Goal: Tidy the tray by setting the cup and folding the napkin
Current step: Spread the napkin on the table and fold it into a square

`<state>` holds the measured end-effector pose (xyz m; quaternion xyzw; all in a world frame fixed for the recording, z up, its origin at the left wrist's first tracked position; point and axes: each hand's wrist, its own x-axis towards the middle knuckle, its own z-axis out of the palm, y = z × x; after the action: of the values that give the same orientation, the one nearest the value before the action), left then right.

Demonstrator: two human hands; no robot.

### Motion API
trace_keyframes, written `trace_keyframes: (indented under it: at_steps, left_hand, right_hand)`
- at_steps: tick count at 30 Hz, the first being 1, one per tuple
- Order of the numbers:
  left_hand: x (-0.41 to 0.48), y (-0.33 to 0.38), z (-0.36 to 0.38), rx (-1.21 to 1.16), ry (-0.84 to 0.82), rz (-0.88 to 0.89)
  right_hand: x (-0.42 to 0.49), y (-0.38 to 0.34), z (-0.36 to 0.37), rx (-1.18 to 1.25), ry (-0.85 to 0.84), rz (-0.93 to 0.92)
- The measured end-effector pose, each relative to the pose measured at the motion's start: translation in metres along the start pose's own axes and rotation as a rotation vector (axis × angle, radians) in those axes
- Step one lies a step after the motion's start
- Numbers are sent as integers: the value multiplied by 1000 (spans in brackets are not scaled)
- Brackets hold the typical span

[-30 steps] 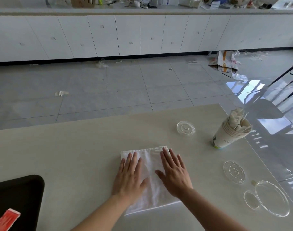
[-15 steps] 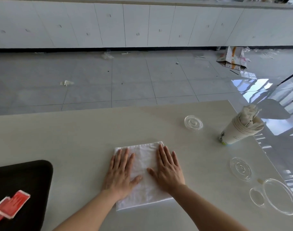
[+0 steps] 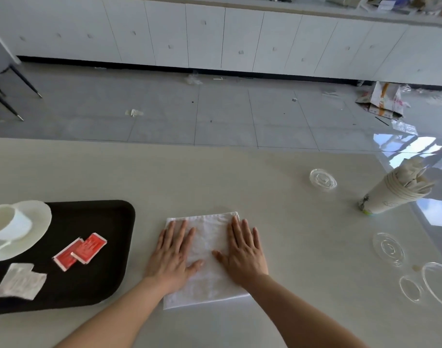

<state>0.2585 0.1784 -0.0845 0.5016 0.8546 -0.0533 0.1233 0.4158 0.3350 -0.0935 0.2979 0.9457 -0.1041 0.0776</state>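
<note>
Both hands lie flat, fingers straight, palms pressing the folded white napkin (image 3: 207, 257) on the tabletop (image 3: 303, 247): left hand (image 3: 173, 254) on its left half, right hand (image 3: 243, 252) on its right, forearms angled inward

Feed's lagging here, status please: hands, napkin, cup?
Left hand and right hand flat on napkin, open. Napkin on table, right of tray. Cup on saucer, on tray. Red packets lie in tray's middle.
</note>
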Motion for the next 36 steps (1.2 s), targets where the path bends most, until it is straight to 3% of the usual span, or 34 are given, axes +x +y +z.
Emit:
trace_keyframes:
  at_steps: [4,8,11,18,24,27,31,36]
  left_hand:
    - [-23,3,-12,-66,-2,23]
    - [-68,-7,-7,-249,138,229]
    - [-87,-12,-1,-239,115,328]
    - [-90,-11,-4,-128,281,410]
    - [-94,-4,-3,-138,348,316]
    - [-93,-6,-11,-202,315,187]
    - [-94,-11,-19,-206,323,215]
    - [-104,-10,-11,-512,283,98]
  right_hand:
    - [-27,3,-8,17,91,-90]
    - [-69,15,-1,97,224,-220]
    - [-88,22,5,94,239,-282]
    - [-94,23,3,97,171,-282]
    - [-97,28,-1,121,133,-302]
    - [-100,29,-5,147,190,-311]
    - [-102,28,-10,171,299,-359]
    - [-109,25,-19,264,290,-254]
